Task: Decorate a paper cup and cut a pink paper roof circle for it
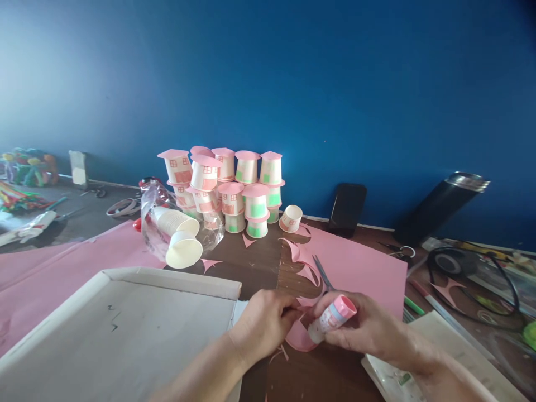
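My right hand [368, 326] is closed round a glue stick [333, 317] with a pink cap, held tilted over a pink paper circle [299, 336]. My left hand [262, 324] pinches the edge of that circle, fingers curled. Both hands hover low over the brown table [259, 262] near its front. Scissors [324, 274] lie just beyond my fingers on a pink paper sheet [360, 268] with cut-out scraps.
A pile of paper-cup houses with pink roofs [230, 187] stands at the back. A plastic sleeve of plain cups [176, 231] lies left of it. A cardboard tray [125, 324] fills the front left. A phone [347, 209], a black flask [439, 209] and cables [473, 273] are right.
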`<action>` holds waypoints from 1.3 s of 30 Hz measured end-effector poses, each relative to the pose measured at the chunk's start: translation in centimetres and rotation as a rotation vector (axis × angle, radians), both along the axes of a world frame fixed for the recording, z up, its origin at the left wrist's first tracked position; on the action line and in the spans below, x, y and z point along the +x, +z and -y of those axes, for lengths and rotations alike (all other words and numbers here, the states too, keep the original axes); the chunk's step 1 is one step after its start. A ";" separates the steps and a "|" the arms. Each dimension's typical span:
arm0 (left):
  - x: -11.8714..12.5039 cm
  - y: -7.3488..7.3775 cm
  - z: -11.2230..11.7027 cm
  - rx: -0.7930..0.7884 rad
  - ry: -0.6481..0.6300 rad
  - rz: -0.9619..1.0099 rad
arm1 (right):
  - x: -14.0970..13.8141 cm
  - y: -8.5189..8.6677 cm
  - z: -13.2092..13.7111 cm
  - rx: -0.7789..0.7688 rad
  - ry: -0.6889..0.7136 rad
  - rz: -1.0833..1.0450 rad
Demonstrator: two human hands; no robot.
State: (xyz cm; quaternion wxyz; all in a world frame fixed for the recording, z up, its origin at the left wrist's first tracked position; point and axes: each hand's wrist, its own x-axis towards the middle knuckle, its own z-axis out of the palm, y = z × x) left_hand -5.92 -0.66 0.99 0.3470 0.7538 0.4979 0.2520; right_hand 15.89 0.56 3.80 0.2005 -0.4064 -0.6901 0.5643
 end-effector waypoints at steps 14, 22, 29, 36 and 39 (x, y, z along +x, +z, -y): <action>0.1 -0.4 -0.1 0.013 -0.010 -0.083 | -1.8 1.9 1.3 0.296 0.146 0.163; 0.0 -0.6 -0.1 0.010 -0.002 -0.080 | -1.0 0.9 1.0 0.192 0.002 0.107; 0.0 -0.4 -0.1 0.011 -0.009 -0.065 | -0.4 1.0 0.9 0.220 0.027 0.051; -0.1 -0.4 -0.2 0.006 -0.005 -0.087 | 0.4 0.9 0.7 0.231 0.100 -0.060; -0.1 -0.2 -0.1 -0.004 -0.016 -0.072 | -0.3 0.8 0.8 0.304 0.124 0.032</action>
